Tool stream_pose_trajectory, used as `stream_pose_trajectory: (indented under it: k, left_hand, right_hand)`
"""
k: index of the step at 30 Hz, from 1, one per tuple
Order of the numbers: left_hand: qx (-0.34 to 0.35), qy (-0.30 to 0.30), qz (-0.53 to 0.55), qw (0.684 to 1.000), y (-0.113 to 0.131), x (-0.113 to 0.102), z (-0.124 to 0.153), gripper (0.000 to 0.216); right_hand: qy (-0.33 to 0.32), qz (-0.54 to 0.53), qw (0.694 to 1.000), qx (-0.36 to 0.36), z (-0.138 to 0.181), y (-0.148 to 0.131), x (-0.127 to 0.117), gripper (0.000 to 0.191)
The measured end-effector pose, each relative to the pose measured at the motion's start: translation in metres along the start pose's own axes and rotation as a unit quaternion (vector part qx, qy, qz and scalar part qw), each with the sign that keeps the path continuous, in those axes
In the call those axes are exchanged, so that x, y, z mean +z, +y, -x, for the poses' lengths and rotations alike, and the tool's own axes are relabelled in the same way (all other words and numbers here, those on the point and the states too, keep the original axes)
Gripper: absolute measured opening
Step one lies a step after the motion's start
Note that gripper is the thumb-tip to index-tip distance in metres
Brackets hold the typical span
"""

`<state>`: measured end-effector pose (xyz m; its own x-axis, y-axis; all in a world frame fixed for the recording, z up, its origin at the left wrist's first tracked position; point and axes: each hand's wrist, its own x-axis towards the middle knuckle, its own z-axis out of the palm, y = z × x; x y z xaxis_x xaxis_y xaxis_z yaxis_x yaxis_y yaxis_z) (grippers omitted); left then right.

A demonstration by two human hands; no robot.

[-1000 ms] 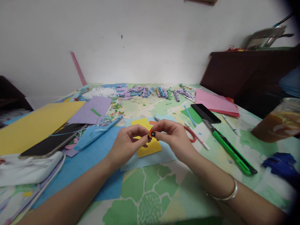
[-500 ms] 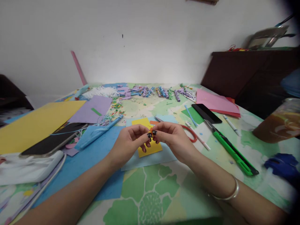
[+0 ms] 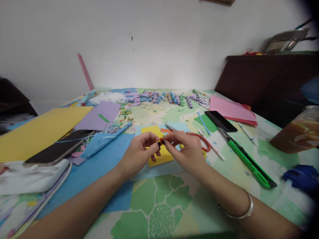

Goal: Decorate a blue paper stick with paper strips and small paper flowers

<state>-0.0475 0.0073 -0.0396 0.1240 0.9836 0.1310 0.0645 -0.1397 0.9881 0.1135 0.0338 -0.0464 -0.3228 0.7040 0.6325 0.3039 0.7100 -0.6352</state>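
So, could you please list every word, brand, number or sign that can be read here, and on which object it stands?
None can be read with certainty.
Drink cup: a pale printed mark, too blurred to read.
Green cutter: no lettering can be made out.
Yellow paper below the hands: no writing visible on the uncovered part.

One paper sheet (image 3: 162,158) lies on a larger sheet (image 3: 154,173) beneath the left hand (image 3: 138,152) and right hand (image 3: 188,150). Scissors (image 3: 208,144) lie partly behind the right hand; farther right, a marker (image 3: 213,146), then a utility knife (image 3: 245,159). Left of both hands, a smartphone (image 3: 54,152).
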Motion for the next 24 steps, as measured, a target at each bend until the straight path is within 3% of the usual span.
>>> stream_pose_trajectory:
  k: [3, 8, 14, 24]
  left_hand:
    - [0.007, -0.002, -0.007, 1.000, -0.0012, 0.0003, 0.0009, 0.009]
    - [0.013, 0.002, -0.016, 1.000, -0.0023, -0.0002, 0.0011, 0.013]
    - [0.013, -0.011, -0.009, 1.000, -0.0035, -0.0009, 0.0004, 0.019]
    - [0.004, 0.016, -0.022, 1.000, -0.0029, -0.0015, -0.0006, 0.015]
  right_hand:
    - [0.001, 0.030, 0.999, -0.030, 0.0014, -0.0008, -0.0004, 0.009]
    - [0.001, 0.042, 0.999, -0.019, 0.0009, -0.0026, -0.0001, 0.008]
    - [-0.018, 0.051, 0.998, 0.027, -0.0009, -0.0028, 0.0001, 0.006]
    - [-0.066, -0.047, 0.991, 0.109, -0.0015, -0.0038, 0.0001, 0.008]
